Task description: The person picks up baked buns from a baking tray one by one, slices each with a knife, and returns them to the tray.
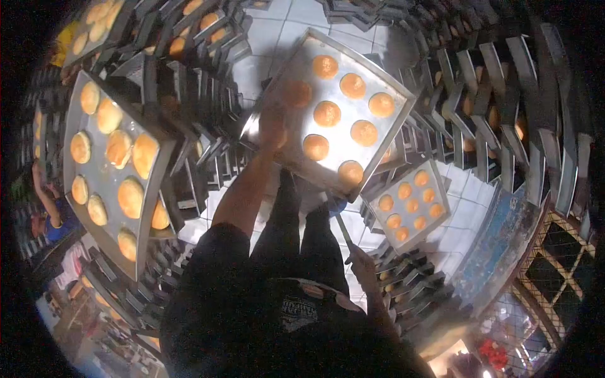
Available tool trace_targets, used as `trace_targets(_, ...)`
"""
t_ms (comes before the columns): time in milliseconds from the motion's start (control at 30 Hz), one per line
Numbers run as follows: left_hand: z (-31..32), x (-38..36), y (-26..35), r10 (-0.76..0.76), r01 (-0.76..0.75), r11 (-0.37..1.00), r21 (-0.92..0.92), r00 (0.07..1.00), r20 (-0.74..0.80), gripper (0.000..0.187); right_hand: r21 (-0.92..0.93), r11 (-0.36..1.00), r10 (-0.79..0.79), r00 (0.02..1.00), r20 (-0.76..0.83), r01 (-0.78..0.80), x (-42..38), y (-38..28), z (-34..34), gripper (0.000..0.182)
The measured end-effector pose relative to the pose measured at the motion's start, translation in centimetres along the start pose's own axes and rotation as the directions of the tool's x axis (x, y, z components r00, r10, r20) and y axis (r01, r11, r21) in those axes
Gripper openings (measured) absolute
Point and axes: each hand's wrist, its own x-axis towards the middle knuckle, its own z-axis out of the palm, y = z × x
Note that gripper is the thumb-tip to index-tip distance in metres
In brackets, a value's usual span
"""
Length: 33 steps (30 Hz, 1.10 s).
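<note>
The scene is filled by dark stacks of trays on the left and right, with a white tiled floor seen between them. On the left, a large tray is laden with golden buns. In the middle, a metal tray is held tilted by the left hand, its fingers grasping the left side, though they are blurred. Nearer and to the right, a smaller-looking tray is filled with nine buns. By the right hand, a slim handle is gripped in closed fingers. On the middle tray, eight round buns can be counted, spaced apart.
</note>
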Motion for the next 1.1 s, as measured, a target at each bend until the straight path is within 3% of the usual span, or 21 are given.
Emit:
trace_targets(33,0.7,1.5,1.3,0.23,-0.224,0.973,0.059,0.965,-0.124,0.023,0.018,0.998,0.064,0.997,-0.046,-0.063,0.0,-0.7,0.3,0.043)
trace_targets(100,1.8,7.3,1.9,0.3,-0.354,0.932,-0.074,0.87,-0.392,0.019,0.034,0.991,0.131,0.986,-0.101,-0.128,0.9,-1.8,1.2,0.043)
trace_targets(133,2.5,9.0,2.1,0.34,-0.384,0.922,-0.038,0.856,-0.389,0.02,0.055,0.996,0.079,0.986,-0.144,-0.072,1.3,-2.2,1.8,0.043)
trace_targets(200,3.6,10.6,2.0,0.31,-0.307,0.951,0.044,0.941,-0.132,0.023,0.143,0.983,0.139,0.978,-0.155,-0.117,1.6,-2.8,1.9,0.042)
trace_targets(267,4.3,10.7,2.7,0.212,-0.234,0.965,0.118,0.961,0.179,0.026,0.18,0.976,0.153,0.974,-0.169,-0.122,1.7,-3.7,2.3,0.041)
trace_targets(367,4.9,8.2,4.4,0.131,-0.165,0.98,0.112,0.956,0.261,0.03,0.228,0.974,0.053,0.982,-0.183,-0.01,1.7,-6.0,2.6,0.041)
trace_targets(500,2.8,4.4,7.2,0.044,0.027,0.947,-0.319,0.976,0.214,0.037,0.094,0.994,-0.046,0.984,-0.172,0.063,2.6,-9.6,1.0,0.043)
trace_targets(533,1.8,3.8,8.2,0.023,0.092,0.864,-0.494,0.975,0.222,0.039,0.173,0.98,-0.072,0.983,-0.167,0.101,2.5,-11.2,0.7,0.043)
trace_targets(600,-0.2,2.5,10.1,0.006,0.224,0.516,-0.827,0.964,0.266,0.043,0.295,0.936,-0.146,0.974,-0.172,0.193,1.7,-15.4,0.3,0.043)
trace_targets(633,-1.3,1.8,11.5,0.016,0.272,0.299,-0.915,0.957,0.289,0.044,0.273,0.93,-0.188,0.958,-0.217,0.245,0.8,-17.6,0.2,0.043)
trace_targets(667,-2.2,1.4,13.1,0.031,0.267,0.194,-0.944,0.96,0.278,0.046,0.248,0.931,-0.211,0.948,-0.236,0.269,-0.2,-19.3,-0.2,0.042)
trace_targets(700,-1.8,1.5,14.0,0.053,0.229,0.206,-0.951,0.968,0.245,0.046,0.223,0.93,-0.234,0.938,-0.254,0.293,-1.1,-20.5,-0.5,0.042)
trace_targets(733,-3.1,0.9,17.6,-0.033,0.127,0.268,-0.955,0.992,0.123,0.046,0.163,0.932,-0.28,0.928,-0.245,0.324,-1.7,-21.1,-1.0,0.044)
trace_targets(767,-5.9,0.5,19.5,0.086,0.268,-0.108,-0.957,0.962,0.259,0.046,0.166,0.919,-0.315,0.918,-0.24,0.359,-2.3,-21.5,-1.2,0.044)
trace_targets(800,-10.6,-0.1,23.5,0.203,0.436,-0.431,-0.79,0.9,0.386,0.046,0.103,0.909,-0.368,0.894,-0.254,0.404,-3.2,-22.3,-1.4,0.045)
trace_targets(833,-12.6,-0.4,25.9,0.217,0.421,-0.419,-0.805,0.907,0.362,0.046,0.04,0.895,-0.42,0.868,-0.267,0.445,-4.0,-22.8,-1.6,0.046)
trace_targets(900,-14.2,-1.4,30.7,-0.013,0.367,-0.543,-0.755,0.896,0.445,0.051,-0.011,0.864,-0.485,0.827,-0.283,0.503,-4.9,-21.9,-2.2,0.048)
trace_targets(933,-14.9,-2.1,32.4,-0.045,0.341,-0.53,-0.777,0.903,0.427,0.047,-0.08,0.831,-0.548,0.786,-0.286,0.551,-5.5,-21.6,-2.6,0.048)
trace_targets(967,-15.4,-2.4,33.7,-0.033,0.333,-0.522,-0.785,0.912,0.409,0.047,-0.149,0.791,-0.609,0.741,-0.284,0.593,-6.0,-21.4,-2.9,0.048)
trace_targets(1000,-15.6,-2.7,34.5,-0.021,0.308,-0.496,-0.812,0.93,0.366,0.046,-0.075,0.829,-0.553,0.789,-0.27,0.555,-7.2,-21.7,-3.1,0.05)
trace_targets(1100,-16.0,-4.0,36.7,0.012,0.274,-0.424,-0.863,0.955,0.298,0.041,-0.034,0.789,-0.594,0.746,-0.302,0.614,-8.8,-21.0,-3.7,0.05)
